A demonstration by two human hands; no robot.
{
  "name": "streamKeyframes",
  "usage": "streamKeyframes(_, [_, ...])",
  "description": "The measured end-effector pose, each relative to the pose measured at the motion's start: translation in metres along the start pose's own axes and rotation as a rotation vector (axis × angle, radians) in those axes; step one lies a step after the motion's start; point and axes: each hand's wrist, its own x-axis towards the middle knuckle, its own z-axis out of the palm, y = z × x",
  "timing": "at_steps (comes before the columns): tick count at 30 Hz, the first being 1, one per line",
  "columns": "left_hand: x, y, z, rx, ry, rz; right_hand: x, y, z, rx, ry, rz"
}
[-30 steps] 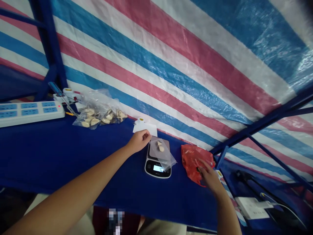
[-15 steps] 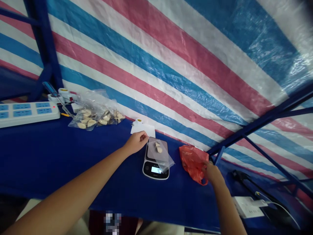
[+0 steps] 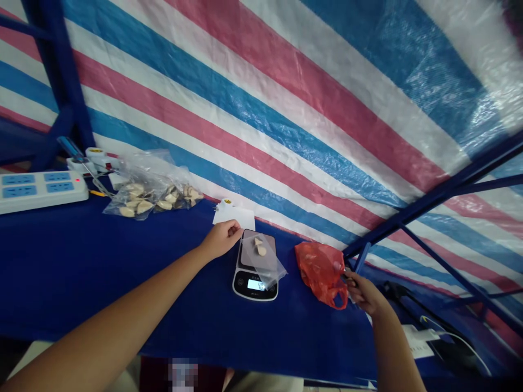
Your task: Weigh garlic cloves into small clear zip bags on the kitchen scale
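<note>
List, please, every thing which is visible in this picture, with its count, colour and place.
table: one, blue, beneath
kitchen scale: one, black and white, centre
clear bag: one, transparent, on the scale
pieces: at least two, pale, over the scale's platform
red bag: one, red, right of scale
filled bags: several, transparent, back left
power strip: one, white and blue, far left
screwdriver-like tool: one, blue handle, back left
paper: one, white, behind scale
striped sheet: one, red-white-blue, background
poles: several, dark blue, both sides
box-like item: one, white, lower right
left grip: one, bare, at scale's left edge
right grip: one, bare, right of red bag
</note>
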Motion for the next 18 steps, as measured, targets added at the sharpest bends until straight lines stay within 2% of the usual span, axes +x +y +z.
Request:
streamKeyframes(3, [0.0, 0.001, -0.001, 0.017, 0.003, 0.002, -0.001, -0.016, 0.006, 0.181, -0.137, -0.007])
streamKeyframes(7, [0.001, 0.002, -0.003, 0.045, 0.004, -0.005, -0.01, -0.048, 0.005, 0.286, -0.314, 0.01])
streamKeyframes(11, [0.001, 0.0, -0.004, 0.069, -0.011, -0.017, -0.018, -0.074, 0.0, 0.337, -0.483, -0.12])
streamKeyframes(12, [0.001, -0.001, -0.004, 0.075, -0.011, -0.021, -0.018, -0.075, -0.001, 0.3, -0.473, -0.176])
streamKeyframes(14, [0.002, -0.002, -0.004, 0.086, -0.006, -0.028, -0.014, -0.069, -0.003, 0.154, -0.345, -0.274])
streamKeyframes(16, [0.002, -0.002, -0.004, 0.092, -0.001, -0.033, -0.006, -0.053, 0.002, -0.011, -0.183, -0.325])
streamKeyframes(18, [0.003, -0.003, -0.004, 0.095, -0.001, -0.033, 0.006, -0.032, 0.013, -0.128, -0.097, -0.339])
